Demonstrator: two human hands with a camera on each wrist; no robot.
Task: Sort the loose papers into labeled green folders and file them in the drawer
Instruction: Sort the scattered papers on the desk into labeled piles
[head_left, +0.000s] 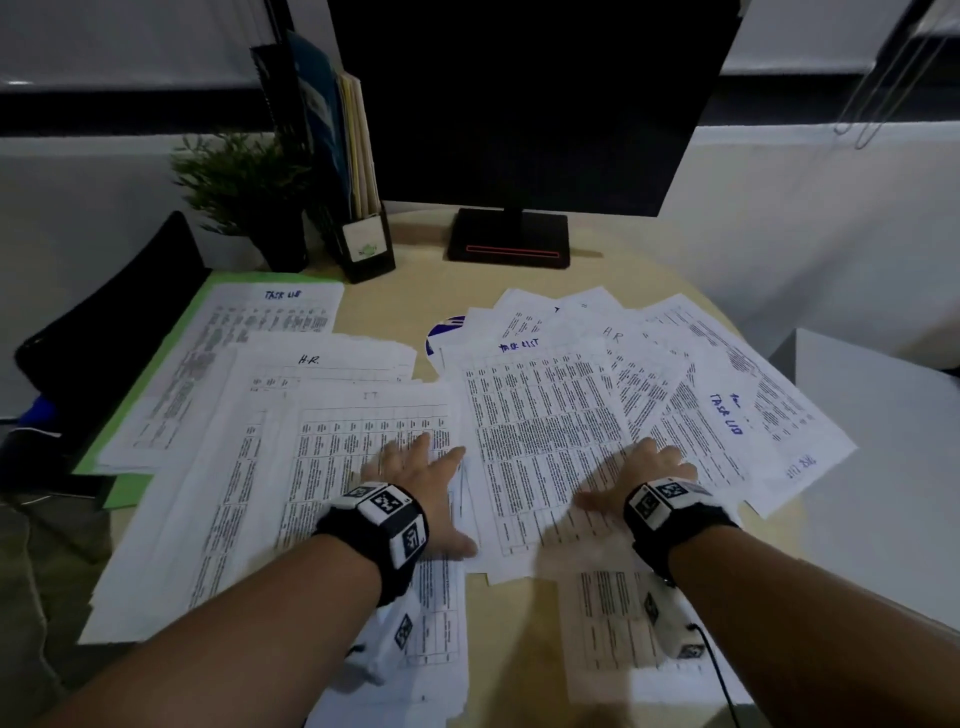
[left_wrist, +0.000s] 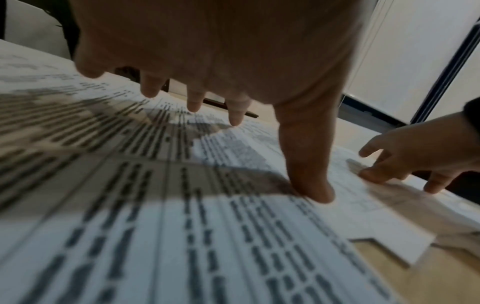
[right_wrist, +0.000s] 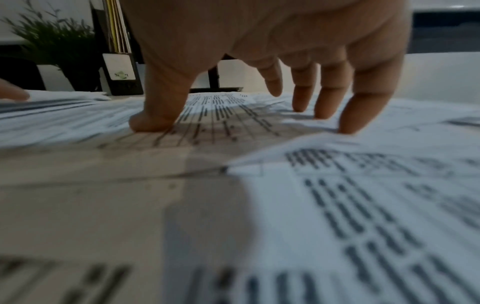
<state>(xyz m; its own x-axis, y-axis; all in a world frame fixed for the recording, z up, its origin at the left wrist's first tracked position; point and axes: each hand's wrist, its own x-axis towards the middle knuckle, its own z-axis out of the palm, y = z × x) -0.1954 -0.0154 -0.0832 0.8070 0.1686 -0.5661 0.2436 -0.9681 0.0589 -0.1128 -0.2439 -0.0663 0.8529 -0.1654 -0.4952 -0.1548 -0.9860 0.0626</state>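
Left hand (head_left: 415, 480) and right hand (head_left: 639, 478) fingers spread on papers (head_left: 545, 441), print blurred

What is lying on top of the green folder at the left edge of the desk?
A printed sheet headed "Task List" covers most of the green folder. Only the folder's left and far edges show; any label on it is hidden by the paper.

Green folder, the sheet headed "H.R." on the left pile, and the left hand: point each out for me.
green folder (head_left: 156, 364), head view, on its bare left edge beside the papers.
sheet headed "H.R." (head_left: 322, 366), head view, just under its handwritten heading.
left hand (head_left: 415, 467), head view, on the back of the hand, fingers spread on the papers.
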